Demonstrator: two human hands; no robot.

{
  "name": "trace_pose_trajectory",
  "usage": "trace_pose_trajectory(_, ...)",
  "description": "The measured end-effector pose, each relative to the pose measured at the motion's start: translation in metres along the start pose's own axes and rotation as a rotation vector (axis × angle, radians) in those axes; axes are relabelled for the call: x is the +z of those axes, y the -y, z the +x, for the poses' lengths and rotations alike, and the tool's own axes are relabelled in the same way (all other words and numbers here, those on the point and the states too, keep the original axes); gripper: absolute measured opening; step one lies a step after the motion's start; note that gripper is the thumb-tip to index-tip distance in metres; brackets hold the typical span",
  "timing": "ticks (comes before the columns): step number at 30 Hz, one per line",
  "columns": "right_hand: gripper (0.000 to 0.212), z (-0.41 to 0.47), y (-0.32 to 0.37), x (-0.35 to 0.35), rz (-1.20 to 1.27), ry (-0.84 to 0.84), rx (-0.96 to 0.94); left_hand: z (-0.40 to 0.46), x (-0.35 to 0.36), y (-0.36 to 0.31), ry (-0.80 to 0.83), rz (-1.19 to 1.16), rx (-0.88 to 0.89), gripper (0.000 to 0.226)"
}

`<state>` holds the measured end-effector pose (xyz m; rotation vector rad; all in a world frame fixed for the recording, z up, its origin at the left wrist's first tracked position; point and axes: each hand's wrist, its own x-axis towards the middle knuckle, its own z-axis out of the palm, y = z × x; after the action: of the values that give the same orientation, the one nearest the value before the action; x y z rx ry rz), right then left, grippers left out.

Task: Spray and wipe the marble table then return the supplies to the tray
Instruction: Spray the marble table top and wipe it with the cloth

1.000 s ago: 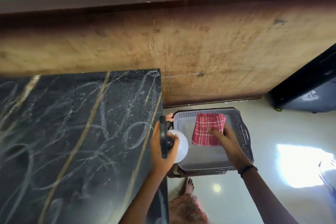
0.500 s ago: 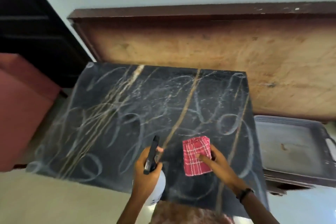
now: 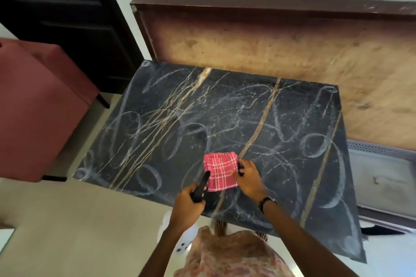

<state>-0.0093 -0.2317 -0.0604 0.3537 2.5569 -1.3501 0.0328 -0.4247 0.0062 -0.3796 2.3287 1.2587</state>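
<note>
The black marble table [image 3: 225, 114] with gold veins carries white chalky swirls. A folded red checked cloth [image 3: 221, 171] lies on it near the front edge. My right hand [image 3: 248, 177] rests on the cloth's right edge, fingers curled on it. My left hand [image 3: 188, 206] grips the spray bottle [image 3: 199, 186] by its black trigger head; the nozzle points toward the table and the white body hangs below my wrist, mostly hidden. The grey tray [image 3: 382, 177] sits lower, to the right of the table, with nothing visible in it.
A wooden board [image 3: 270, 47] leans on the wall behind the table. A red upholstered seat [image 3: 33, 105] stands at the left, with a dark door [image 3: 67, 18] behind it. Pale floor lies in front, and my patterned clothing [image 3: 225, 254] is below.
Both hands left the tray with the bottle and the cloth and came over the table. The cloth now lies on the marble, and the view has swung left.
</note>
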Motion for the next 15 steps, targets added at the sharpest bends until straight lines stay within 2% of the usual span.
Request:
trace_pose_trajectory(3, 0.041, -0.009, 0.0, -0.006, -0.007, -0.034, -0.037, 0.0, 0.011, -0.008, 0.067, 0.164, -0.019, 0.017)
trace_pose_trajectory(6, 0.042, -0.012, -0.006, -0.009, -0.034, 0.0, -0.034, 0.001, 0.02, -0.013, 0.088, 0.327, -0.068, 0.026)
trace_pose_trajectory(15, 0.04, -0.016, -0.01, -0.011, -0.038, -0.021, -0.038, 0.009, 0.027, -0.022, 0.131, 0.307, -0.05, 0.022)
